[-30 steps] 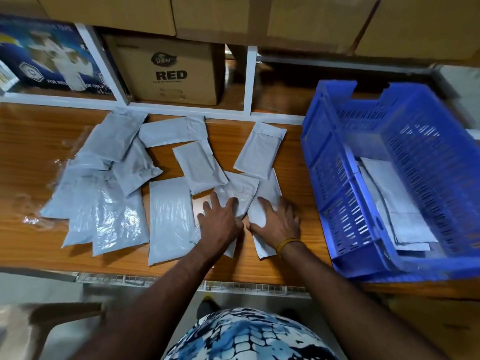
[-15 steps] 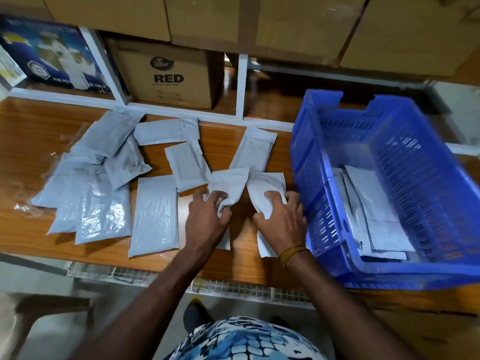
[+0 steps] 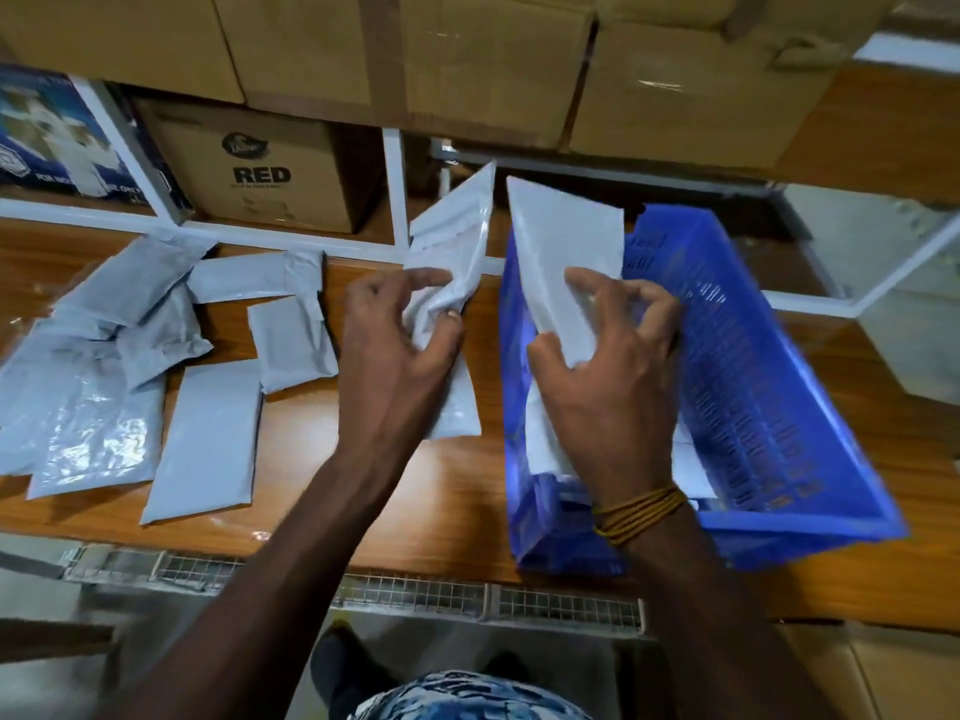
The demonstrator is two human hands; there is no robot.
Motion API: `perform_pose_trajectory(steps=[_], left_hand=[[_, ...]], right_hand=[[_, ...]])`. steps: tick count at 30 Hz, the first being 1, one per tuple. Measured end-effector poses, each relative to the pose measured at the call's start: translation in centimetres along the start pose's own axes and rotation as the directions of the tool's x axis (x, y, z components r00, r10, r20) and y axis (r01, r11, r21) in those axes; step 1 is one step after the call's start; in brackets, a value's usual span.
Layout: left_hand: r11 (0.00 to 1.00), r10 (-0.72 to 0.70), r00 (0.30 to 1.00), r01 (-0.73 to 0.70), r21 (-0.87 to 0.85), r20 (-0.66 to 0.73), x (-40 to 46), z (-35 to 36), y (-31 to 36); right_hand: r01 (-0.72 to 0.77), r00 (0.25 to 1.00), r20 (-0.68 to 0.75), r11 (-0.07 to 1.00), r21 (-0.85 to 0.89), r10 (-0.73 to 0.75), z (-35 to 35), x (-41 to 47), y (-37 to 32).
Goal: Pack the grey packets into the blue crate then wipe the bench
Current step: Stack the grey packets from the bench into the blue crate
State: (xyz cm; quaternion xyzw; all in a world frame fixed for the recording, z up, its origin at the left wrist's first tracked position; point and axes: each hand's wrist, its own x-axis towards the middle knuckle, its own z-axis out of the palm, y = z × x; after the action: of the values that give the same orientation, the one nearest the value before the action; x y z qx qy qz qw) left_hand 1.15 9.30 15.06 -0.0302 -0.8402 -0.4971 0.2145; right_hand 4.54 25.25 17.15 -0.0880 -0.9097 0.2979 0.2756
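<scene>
My left hand point(image 3: 395, 350) grips a grey packet point(image 3: 457, 236) lifted off the wooden bench point(image 3: 452, 491), its top tilted up and away. My right hand point(image 3: 608, 376) holds a second grey packet point(image 3: 561, 246) raised over the left wall of the blue crate point(image 3: 769, 387). The crate stands at the right of the bench with several pale packets lying inside, mostly hidden behind my right hand. Several more grey packets point(image 3: 208, 439) lie spread across the left half of the bench. One more packet point(image 3: 457, 407) lies flat under my left wrist.
A white-framed shelf behind the bench holds a cardboard box marked RED point(image 3: 260, 168) and a blue printed carton point(image 3: 52, 142). Large cardboard boxes point(image 3: 467, 59) sit above. A wire mesh rail point(image 3: 415, 597) runs along the bench's front edge.
Both hands lifted their packets off the bench and swung right, the right one reaching over the crate. The camera view moved closer and shifted right.
</scene>
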Motion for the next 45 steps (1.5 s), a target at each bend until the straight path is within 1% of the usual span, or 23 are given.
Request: perform_pose_trajectory(steps=[2, 4, 6, 8, 10, 11, 14, 17, 19, 23, 25, 27, 28, 29, 30, 32, 34, 36, 39, 41, 42, 43, 45], left_hand=[[0.999, 0.029, 1.000, -0.029, -0.026, -0.003, 0.2, 2.1, 2.3], [0.999, 0.028, 0.999, -0.027, -0.021, 0.022, 0.3, 4.5, 4.3], [0.999, 0.030, 0.998, -0.032, 0.017, 0.062, 0.4, 7.3, 5.8], [0.995, 0.035, 0.993, -0.045, 0.086, 0.112, 0.9, 10.3, 6.9], [0.983, 0.012, 0.983, -0.045, 0.178, 0.186, 1.5, 13.3, 7.5], [0.974, -0.023, 0.972, -0.031, 0.224, 0.234, 1.8, 14.9, 7.5], [0.919, -0.209, 0.912, 0.060, 0.390, 0.353, 2.5, 19.1, 6.4], [0.834, -0.348, 0.846, 0.082, 0.546, 0.405, 2.3, 21.6, 4.0], [0.788, -0.400, 0.809, 0.064, 0.613, 0.430, 2.1, 22.8, 2.2], [0.728, -0.451, 0.765, 0.017, 0.685, 0.461, 1.4, 24.6, -0.8], [0.706, -0.481, 0.712, -0.032, 0.707, 0.512, 1.2, 26.0, -2.8], [0.695, -0.515, 0.637, -0.082, 0.715, 0.574, 1.2, 28.0, -5.2], [0.689, -0.542, 0.610, -0.073, 0.721, 0.579, 1.1, 27.9, -5.2], [0.679, -0.556, 0.589, -0.084, 0.729, 0.586, 0.9, 27.1, -4.1], [0.688, -0.547, 0.584, -0.095, 0.720, 0.600, 0.8, 25.8, -2.5], [0.722, -0.516, 0.579, -0.103, 0.684, 0.631, 1.0, 24.6, -0.9], [0.778, -0.462, 0.624, -0.056, 0.626, 0.630, 1.6, 23.6, 0.1], [0.840, -0.386, 0.694, -0.009, 0.543, 0.608, 2.0, 22.2, 0.9], [0.940, -0.175, 0.839, -0.013, 0.341, 0.515, 2.3, 18.8, 2.2], [0.978, -0.055, 0.909, -0.036, 0.208, 0.414, 2.1, 15.7, 3.0], [0.988, -0.023, 0.934, -0.034, 0.152, 0.356, 1.8, 14.2, 2.9], [0.995, -0.013, 0.955, -0.018, 0.102, 0.296, 1.6, 12.8, 2.5], [0.998, -0.054, 0.981, 0.047, 0.043, 0.187, 1.3, 10.4, 0.7]], right_hand=[[-0.011, 0.996, -0.085, 1.000, -0.004, 0.010, -1.5, 1.0, 1.7], [-0.034, 0.991, -0.132, 0.999, -0.017, 0.032, -2.5, 2.0, 3.8], [-0.078, 0.989, -0.134, 0.995, -0.059, 0.070, -3.1, 3.0, 6.1], [-0.145, 0.986, -0.102, 0.981, -0.131, 0.132, -3.4, 4.2, 8.7], [-0.201, 0.980, -0.055, 0.960, -0.196, 0.194, -3.2, 5.5, 11.2], [-0.223, 0.974, -0.024, 0.949, -0.221, 0.224, -2.8, 6.1, 12.4], [-0.278, 0.944, 0.094, 0.916, -0.290, 0.316, -0.6, 7.8, 15.4], [-0.292, 0.891, 0.234, 0.885, -0.362, 0.389, 1.9, 8.4, 17.8], [-0.278, 0.845, 0.325, 0.868, -0.411, 0.425, 3.5, 8.1, 19.1], [-0.227, 0.743, 0.484, 0.854, -0.467, 0.462, 5.6, 7.2, 20.7], [-0.192, 0.686, 0.564, 0.862, -0.469, 0.460, 6.1, 7.1, 21.3], [-0.174, 0.630, 0.624, 0.867, -0.467, 0.463, 6.3, 7.1, 21.8], [-0.176, 0.611, 0.639, 0.867, -0.465, 0.467, 6.5, 7.2, 22.0], [-0.184, 0.603, 0.644, 0.868, -0.461, 0.470, 6.6, 7.2, 22.1], [-0.199, 0.606, 0.640, 0.869, -0.452, 0.472, 6.5, 7.3, 21.9], [-0.243, 0.648, 0.606, 0.879, -0.409, 0.462, 6.1, 7.8, 21.4], [-0.301, 0.728, 0.530, 0.897, -0.324, 0.436, 5.2, 8.3, 20.7], [-0.334, 0.824, 0.413, 0.921, -0.199, 0.388, 4.1, 8.6, 19.8], [-0.262, 0.936, 0.238, 0.965, -0.016, 0.258, 2.4, 8.2, 17.6], [-0.190, 0.970, 0.169, 0.978, 0.082, 0.174, 1.9, 7.8, 15.6], [-0.158, 0.979, 0.154, 0.979, 0.130, 0.137, 1.9, 7.6, 14.4], [-0.129, 0.983, 0.150, 0.976, 0.174, 0.103, 2.1, 7.4, 13.1], [-0.061, 0.989, 0.147, 0.965, 0.255, 0.024, 3.1, 6.9, 10.4]])
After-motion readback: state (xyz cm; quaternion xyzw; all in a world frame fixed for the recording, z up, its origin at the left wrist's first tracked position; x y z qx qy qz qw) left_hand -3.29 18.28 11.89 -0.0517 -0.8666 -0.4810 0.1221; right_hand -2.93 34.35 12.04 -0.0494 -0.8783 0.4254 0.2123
